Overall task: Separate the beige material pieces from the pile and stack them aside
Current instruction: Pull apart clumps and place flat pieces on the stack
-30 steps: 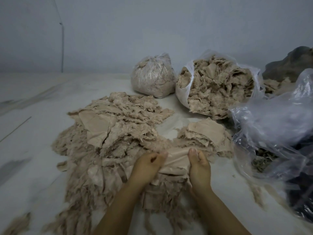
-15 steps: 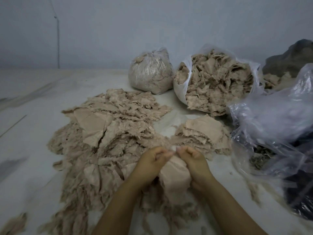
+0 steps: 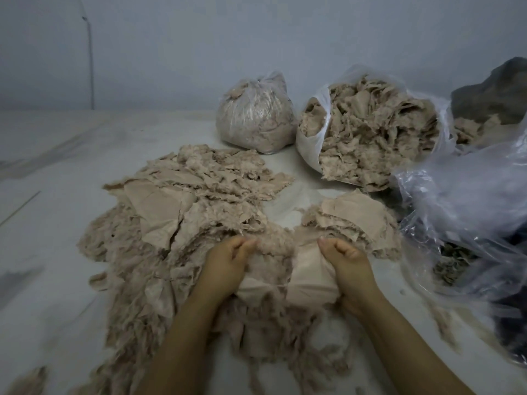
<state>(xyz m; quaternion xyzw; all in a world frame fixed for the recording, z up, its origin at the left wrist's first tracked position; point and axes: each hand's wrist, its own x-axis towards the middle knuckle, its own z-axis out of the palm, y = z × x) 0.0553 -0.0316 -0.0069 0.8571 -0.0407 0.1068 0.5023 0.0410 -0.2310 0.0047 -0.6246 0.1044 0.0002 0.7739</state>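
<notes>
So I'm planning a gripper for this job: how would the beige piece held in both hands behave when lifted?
Probably floppy: the beige piece bunches and creases where the left hand and right hand grip it. Likely light, being thin like the sheets in the small stack. Its fuzzy torn edges may snag on the pile.

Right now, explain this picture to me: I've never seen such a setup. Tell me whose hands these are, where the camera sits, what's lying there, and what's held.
There is no machine: a person works bare-handed, and one camera on their head looks down. The left hand and right hand both grip one beige piece, stretched between them. It sits over a big loose pile of beige scraps on a pale surface. To the right lies a small neater stack. Behind stand a tied bag and an open bag of the same stuff, beside crumpled clear plastic.
</notes>
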